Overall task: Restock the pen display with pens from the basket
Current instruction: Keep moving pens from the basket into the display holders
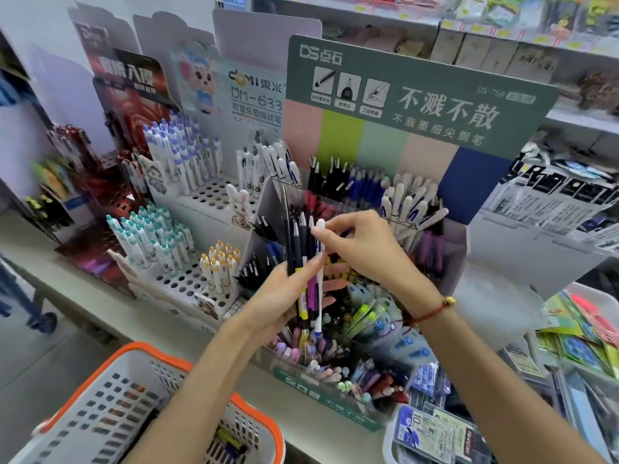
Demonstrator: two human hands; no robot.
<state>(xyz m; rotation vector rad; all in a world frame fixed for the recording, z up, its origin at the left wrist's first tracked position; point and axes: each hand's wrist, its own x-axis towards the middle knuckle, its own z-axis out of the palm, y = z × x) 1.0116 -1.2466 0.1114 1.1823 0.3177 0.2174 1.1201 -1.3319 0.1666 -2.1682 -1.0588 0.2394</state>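
My left hand point(278, 296) grips a bunch of pens point(303, 262) upright in front of the green pen display point(418, 105). The bunch holds black, yellow, purple and white barrels. My right hand point(365, 246) pinches the top of a white pen point(320, 276) at the bunch's right side. The display's compartments behind and below my hands hold black, blue, white and pastel pens. The white basket with an orange rim point(160, 354) sits at the lower left, with a few pens lying at its bottom.
White perforated pen stands point(187, 283) with teal, purple and yellow-capped pens fill the shelf to the left. Packaged stationery point(432, 433) lies at the lower right, more packets point(582, 326) further right. A shelf ledge runs along the front.
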